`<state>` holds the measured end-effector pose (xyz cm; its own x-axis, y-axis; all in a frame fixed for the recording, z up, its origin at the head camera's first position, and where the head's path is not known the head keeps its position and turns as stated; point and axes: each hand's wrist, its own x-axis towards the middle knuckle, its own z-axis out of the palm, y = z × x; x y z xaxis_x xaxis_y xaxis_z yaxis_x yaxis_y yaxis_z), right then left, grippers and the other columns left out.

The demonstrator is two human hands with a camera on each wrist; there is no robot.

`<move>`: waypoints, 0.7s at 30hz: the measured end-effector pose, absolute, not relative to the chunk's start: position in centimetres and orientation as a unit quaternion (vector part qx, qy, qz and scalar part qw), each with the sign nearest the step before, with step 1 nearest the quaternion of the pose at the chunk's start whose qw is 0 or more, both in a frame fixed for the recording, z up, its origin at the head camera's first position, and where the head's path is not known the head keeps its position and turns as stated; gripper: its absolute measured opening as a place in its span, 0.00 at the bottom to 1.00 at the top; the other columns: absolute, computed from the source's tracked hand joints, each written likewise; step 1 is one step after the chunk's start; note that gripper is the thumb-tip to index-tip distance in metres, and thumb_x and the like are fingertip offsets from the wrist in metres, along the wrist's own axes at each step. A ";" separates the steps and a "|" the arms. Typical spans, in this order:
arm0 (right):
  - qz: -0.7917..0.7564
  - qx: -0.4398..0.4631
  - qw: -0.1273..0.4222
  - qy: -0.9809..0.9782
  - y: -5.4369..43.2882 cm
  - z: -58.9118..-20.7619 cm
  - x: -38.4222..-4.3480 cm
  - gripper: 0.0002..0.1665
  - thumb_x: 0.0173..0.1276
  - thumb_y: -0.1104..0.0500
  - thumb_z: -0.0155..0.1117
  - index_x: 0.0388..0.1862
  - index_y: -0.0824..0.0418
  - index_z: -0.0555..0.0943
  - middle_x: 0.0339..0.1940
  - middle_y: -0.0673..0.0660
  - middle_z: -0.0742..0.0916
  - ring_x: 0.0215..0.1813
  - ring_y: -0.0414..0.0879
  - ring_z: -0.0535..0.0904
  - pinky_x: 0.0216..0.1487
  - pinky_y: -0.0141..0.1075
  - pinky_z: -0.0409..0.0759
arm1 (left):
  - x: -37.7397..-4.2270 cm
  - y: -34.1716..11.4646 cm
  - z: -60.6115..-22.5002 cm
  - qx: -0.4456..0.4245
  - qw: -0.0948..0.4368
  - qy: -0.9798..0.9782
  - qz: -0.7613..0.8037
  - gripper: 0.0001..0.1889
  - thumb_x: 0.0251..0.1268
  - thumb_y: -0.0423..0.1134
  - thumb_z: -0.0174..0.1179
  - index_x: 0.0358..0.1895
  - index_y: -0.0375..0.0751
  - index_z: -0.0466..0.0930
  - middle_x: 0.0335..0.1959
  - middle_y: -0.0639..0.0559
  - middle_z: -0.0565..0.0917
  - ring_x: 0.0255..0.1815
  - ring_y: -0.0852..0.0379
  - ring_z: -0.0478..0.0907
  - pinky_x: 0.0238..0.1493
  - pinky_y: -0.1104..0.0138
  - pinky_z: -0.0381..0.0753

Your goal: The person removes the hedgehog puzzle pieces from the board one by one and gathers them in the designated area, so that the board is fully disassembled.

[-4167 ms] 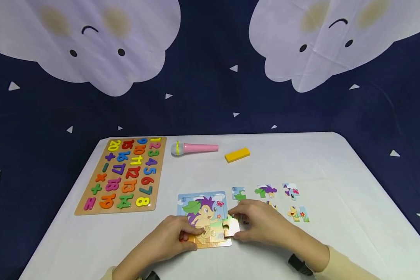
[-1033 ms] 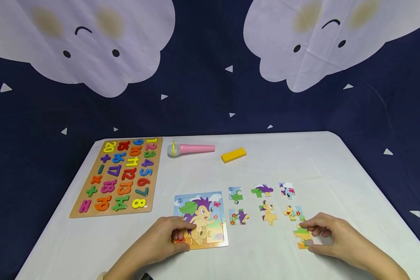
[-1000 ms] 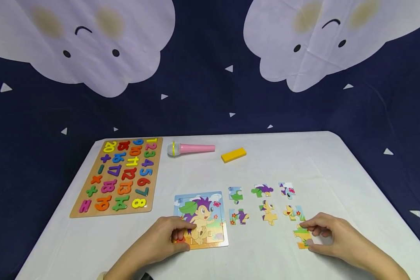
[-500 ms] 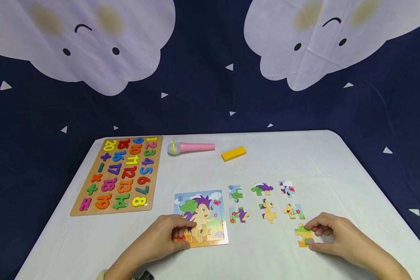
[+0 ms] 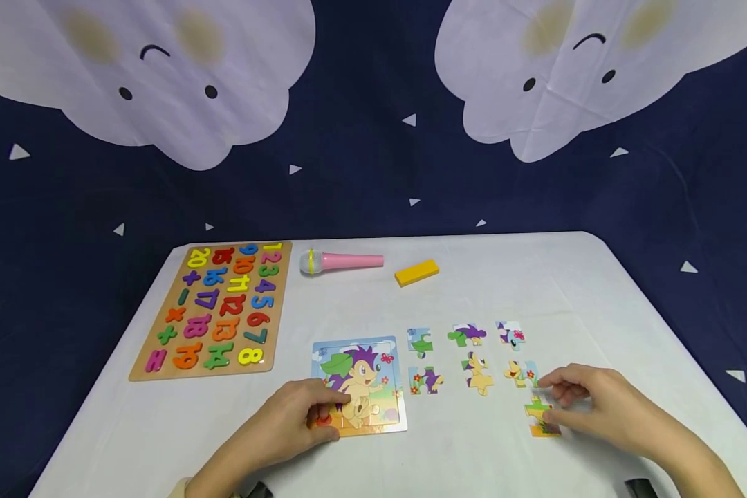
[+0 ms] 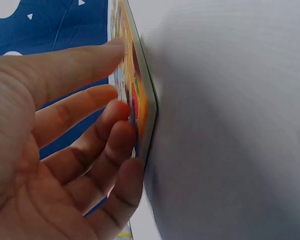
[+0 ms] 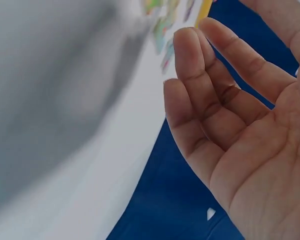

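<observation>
My left hand (image 5: pixel 299 418) rests on the lower left of a square hedgehog jigsaw puzzle (image 5: pixel 382 404); in the left wrist view its loosely bent fingers (image 6: pixel 122 142) touch the face and edge. The right hand (image 5: pixel 604 408) hovers with relaxed fingers just right of a green, yellow and orange puzzle piece (image 5: pixel 537 409), its thumb overlapping the piece in the head view. Nothing sits between the right fingers (image 7: pixel 187 55) in the right wrist view. Several other puzzle pieces lie face up in two rows, including a yellow face piece (image 5: pixel 514 374) and a leaf piece (image 5: pixel 420 340).
A wooden number board (image 5: pixel 224 366) lies on the left of the white table (image 5: pixel 473 463). Toward the back are a pink toy microphone (image 5: pixel 351 261) and a yellow block (image 5: pixel 417 272). A dark blue cloth (image 5: pixel 373 173) with clouds hangs behind.
The right hand took a piece from beside the board to the lower right of the loose pieces, and has now let go and shifted slightly upward. The left hand stays on the puzzle.
</observation>
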<state>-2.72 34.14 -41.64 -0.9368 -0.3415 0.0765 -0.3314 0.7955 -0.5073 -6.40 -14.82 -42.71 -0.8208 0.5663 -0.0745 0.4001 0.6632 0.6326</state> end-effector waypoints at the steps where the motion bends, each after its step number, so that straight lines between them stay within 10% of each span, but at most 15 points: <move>1: -0.266 -0.187 0.007 0.946 33.7 -41.4 -3.0 0.21 0.57 0.51 0.88 0.47 0.50 0.89 0.35 0.33 0.85 0.36 0.26 0.79 0.39 0.26 0.80 | -6.3 -14.9 -42.6 0.266 0.121 0.907 0.304 0.23 0.58 0.42 0.82 0.58 0.52 0.91 0.35 0.64 0.80 0.36 0.68 0.71 0.35 0.73 0.72; 10: -0.291 -0.242 0.064 0.923 28.8 -39.3 -5.2 0.16 0.70 0.47 0.78 0.51 0.52 0.89 0.40 0.35 0.87 0.41 0.26 0.80 0.45 0.34 0.87 | -5.4 -15.4 -42.3 0.240 0.065 0.932 0.262 0.28 0.58 0.44 0.82 0.64 0.55 0.87 0.63 0.57 0.83 0.66 0.53 0.82 0.67 0.49 0.84; 21: -0.258 -0.323 0.091 0.906 21.8 -38.8 -7.6 0.10 0.69 0.54 0.79 0.47 0.52 0.89 0.39 0.41 0.88 0.41 0.32 0.78 0.44 0.31 0.82 | -4.8 -16.3 -42.6 0.232 0.114 0.934 0.246 0.25 0.57 0.46 0.82 0.60 0.56 0.91 0.78 0.47 0.76 0.80 0.37 0.72 0.74 0.39 0.76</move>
<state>-7.55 21.83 -38.75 -0.7750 -0.6320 0.0012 -0.5376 0.6582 -0.5271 -4.83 -16.31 -42.58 -0.8660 0.4901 -0.0996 0.3774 0.7710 0.5130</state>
